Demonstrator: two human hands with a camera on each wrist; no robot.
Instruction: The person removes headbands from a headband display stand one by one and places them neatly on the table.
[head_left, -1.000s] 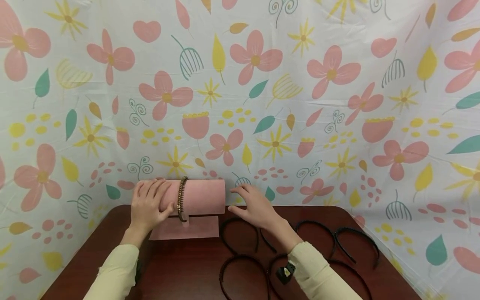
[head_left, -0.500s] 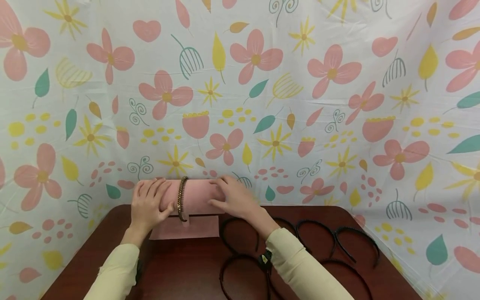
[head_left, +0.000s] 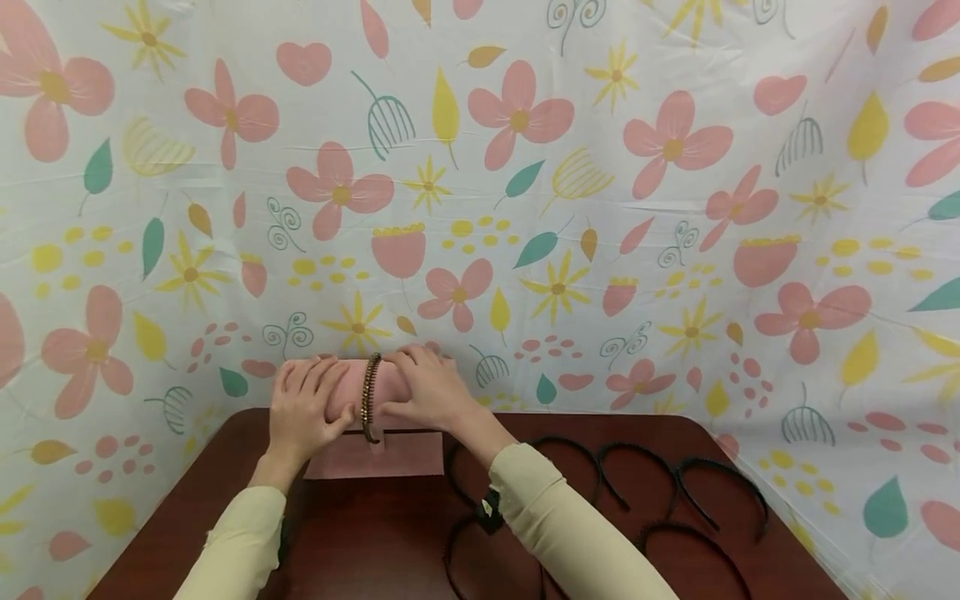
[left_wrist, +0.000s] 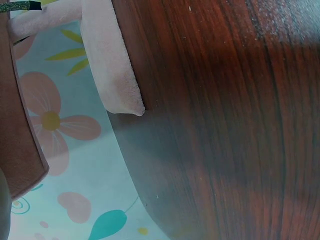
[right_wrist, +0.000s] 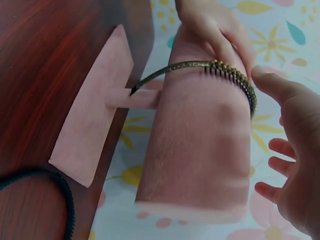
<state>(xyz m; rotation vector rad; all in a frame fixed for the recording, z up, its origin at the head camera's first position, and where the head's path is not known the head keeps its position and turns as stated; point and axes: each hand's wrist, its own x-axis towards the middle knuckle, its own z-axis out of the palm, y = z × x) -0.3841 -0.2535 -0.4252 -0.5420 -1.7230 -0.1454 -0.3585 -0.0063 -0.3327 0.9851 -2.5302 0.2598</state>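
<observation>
A pink padded headband stand, its roll (head_left: 348, 392) lying sideways above a flat base (head_left: 375, 457), stands at the table's back left. Around the middle of the roll hangs a bronze-gold headband (head_left: 369, 400) with small comb-like teeth. My left hand (head_left: 303, 408) grips the roll's left end, fingers over the top and thumb in front. My right hand (head_left: 435, 392) is at the roll's right part, its thumb tip close to the headband. In the right wrist view that thumb (right_wrist: 277, 85) seems to meet the toothed edge, fingers spread. In the left wrist view only the stand's base (left_wrist: 107, 60) and roll show.
Several black headbands (head_left: 637, 446) lie on the dark red wooden table (head_left: 360, 533) to the right, some beneath my right forearm. One dark headband (right_wrist: 65, 192) shows beside the base. A flowered cloth (head_left: 525, 250) hangs right behind the table.
My right hand has moved left, from beside the roll's right end to over the roll near the headband. My left hand, the stand and the headband keep their places.
</observation>
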